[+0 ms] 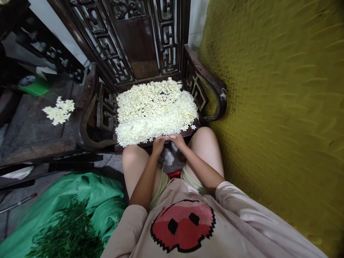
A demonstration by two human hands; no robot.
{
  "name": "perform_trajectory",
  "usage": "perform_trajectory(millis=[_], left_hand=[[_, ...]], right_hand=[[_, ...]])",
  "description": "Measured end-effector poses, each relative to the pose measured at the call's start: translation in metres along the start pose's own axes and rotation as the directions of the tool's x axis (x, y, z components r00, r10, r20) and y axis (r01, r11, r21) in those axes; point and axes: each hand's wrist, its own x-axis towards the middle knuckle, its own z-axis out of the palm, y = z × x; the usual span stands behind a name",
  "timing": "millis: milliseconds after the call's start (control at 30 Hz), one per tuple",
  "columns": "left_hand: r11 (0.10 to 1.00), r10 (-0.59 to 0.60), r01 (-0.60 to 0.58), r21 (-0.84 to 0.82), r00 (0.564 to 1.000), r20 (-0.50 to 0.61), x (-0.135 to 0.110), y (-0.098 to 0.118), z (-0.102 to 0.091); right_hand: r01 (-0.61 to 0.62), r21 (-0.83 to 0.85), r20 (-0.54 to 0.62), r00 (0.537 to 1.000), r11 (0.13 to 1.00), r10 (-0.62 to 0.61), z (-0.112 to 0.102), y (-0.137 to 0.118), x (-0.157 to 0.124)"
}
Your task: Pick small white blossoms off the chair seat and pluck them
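Observation:
A thick layer of small white flowers [150, 104] covers the seat of a dark carved wooden chair [144, 70] in front of me. Just past the seat's near edge, between my knees, my two hands meet at the fingertips. My left hand [159, 145] is closed in a pinch, and what sits in its fingers is too small to make out. In my right hand [177, 141], also closed, a small white flower [173, 136] shows at the fingers. Both hands are close to the near rim of the flower layer.
On a dark wooden surface [24, 132] at left lie a small heap of white flowers [59, 111] and a green container [34, 86]. A green sack [88, 190] with leafy stems [67, 233] is at lower left. A yellow textured panel [279, 118] borders the right. Curved armrests [221, 96] flank the seat.

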Motion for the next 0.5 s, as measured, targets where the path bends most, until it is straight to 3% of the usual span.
perform_trajectory(millis=[267, 500], left_hand=[[0.998, -0.046, 0.046, -0.048, 0.999, -0.012, 0.0022, 0.0000, 0.0006], [0.976, -0.151, 0.147, -0.159, 0.988, -0.013, 0.0046, -0.0034, -0.0006]], right_hand=[[0.036, -0.070, -0.001, 0.999, 0.997, -0.036, -0.0004, 0.0003, 0.0007], [0.021, 0.004, 0.000, 1.000, 1.000, -0.021, 0.0010, -0.0035, -0.0004]])
